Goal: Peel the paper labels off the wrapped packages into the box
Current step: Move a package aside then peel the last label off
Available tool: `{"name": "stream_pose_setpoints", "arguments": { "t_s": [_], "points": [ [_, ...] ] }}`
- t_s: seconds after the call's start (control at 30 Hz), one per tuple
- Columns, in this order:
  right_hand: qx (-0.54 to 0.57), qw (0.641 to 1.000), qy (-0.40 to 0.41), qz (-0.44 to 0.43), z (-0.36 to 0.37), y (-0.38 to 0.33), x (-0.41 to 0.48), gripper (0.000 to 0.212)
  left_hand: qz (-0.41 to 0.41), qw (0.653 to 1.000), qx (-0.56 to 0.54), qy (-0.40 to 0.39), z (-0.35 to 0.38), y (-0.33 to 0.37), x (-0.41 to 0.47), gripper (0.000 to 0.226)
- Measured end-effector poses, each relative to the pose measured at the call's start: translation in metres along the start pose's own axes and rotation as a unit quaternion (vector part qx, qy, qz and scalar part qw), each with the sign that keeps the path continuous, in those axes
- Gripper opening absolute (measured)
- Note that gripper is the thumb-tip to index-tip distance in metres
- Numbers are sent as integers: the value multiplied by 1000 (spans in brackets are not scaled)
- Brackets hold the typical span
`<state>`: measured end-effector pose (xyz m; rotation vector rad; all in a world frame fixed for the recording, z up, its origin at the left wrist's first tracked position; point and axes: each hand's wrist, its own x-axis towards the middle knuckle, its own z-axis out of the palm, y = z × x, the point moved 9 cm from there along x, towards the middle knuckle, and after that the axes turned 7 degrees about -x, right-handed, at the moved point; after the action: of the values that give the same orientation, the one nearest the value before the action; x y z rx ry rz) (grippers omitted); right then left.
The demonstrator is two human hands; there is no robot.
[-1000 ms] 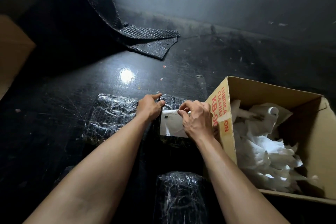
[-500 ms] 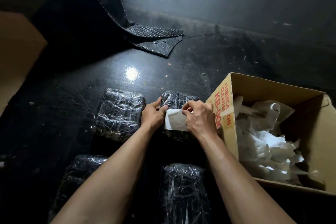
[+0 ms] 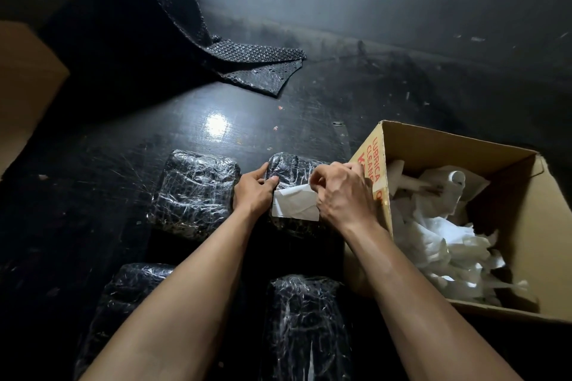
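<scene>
The cardboard box (image 3: 523, 226) stood open on the dark bench (image 3: 123, 164), red lettering on its near-left wall and a heap of crumpled white paper (image 3: 439, 241) inside. Just left of that wall lay the wrapped package (image 3: 291, 168) being worked on, a black bundle under glossy clear film. The left hand (image 3: 252, 192) gripped the package's left edge, fingers curled over the side away from the box and the thumb pressed on top. The right hand (image 3: 342, 195) was closed in a pinch, its fingers (image 3: 318, 176) pressed together on the upper right corner of the paper label (image 3: 295, 202). The label was white and creased, that corner lifted clear of the film; whether its lower edge was stuck down could not be told. A second wrapped package (image 3: 195, 192) lay further left of the box, close beside the left hand. Two more, a third package (image 3: 123, 297) and a fourth package (image 3: 305, 328), lay nearer the person, partly hidden under the forearms. Well beyond the box, a sheet of black bubble wrap (image 3: 247, 65) trailed down onto the bench.
</scene>
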<state>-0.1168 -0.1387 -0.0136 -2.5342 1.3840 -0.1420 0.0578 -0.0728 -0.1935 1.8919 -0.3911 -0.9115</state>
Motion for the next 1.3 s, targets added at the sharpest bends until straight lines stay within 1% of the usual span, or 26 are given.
{"name": "stream_pose_setpoints", "arguments": {
  "t_s": [0.17,0.3,0.5,0.6,0.67,0.8,0.9,1.03,1.1,1.13,1.2,1.3],
  "points": [
    [0,1000,24,-19,-22,-13,3,25,5,1000,21,15,-2,3,-1,57],
    [-29,999,14,-42,-33,-22,4,28,6,1000,24,16,0,7,-5,56],
    [-24,999,14,-31,-38,-13,0,26,26,999,-20,-21,6,-1,-17,61],
    [-14,999,11,-28,-37,-11,0,27,33,998,-21,-55,12,-10,-24,70],
    [-13,999,6,-29,-36,-11,0,27,30,997,-29,-59,11,-11,-25,71],
    [-20,999,3,-44,-37,-16,0,28,32,998,-12,-45,5,1,-30,65],
    [-25,998,2,-54,-40,-17,0,28,33,998,11,-51,5,5,-31,64],
    [-20,998,-13,-63,-39,-15,-1,27,33,998,29,-37,3,11,-31,62],
    [27,998,3,-63,-49,-14,0,26,14,999,9,-36,2,9,-31,60],
    [63,996,18,-62,-59,-14,4,25,0,999,-6,-38,2,7,-32,54],
    [102,993,32,-59,-78,-16,12,23,10,999,21,-32,0,11,-37,37],
    [97,992,51,-61,-101,-19,20,21,33,998,56,-21,-3,18,-43,37]
  ]
}}
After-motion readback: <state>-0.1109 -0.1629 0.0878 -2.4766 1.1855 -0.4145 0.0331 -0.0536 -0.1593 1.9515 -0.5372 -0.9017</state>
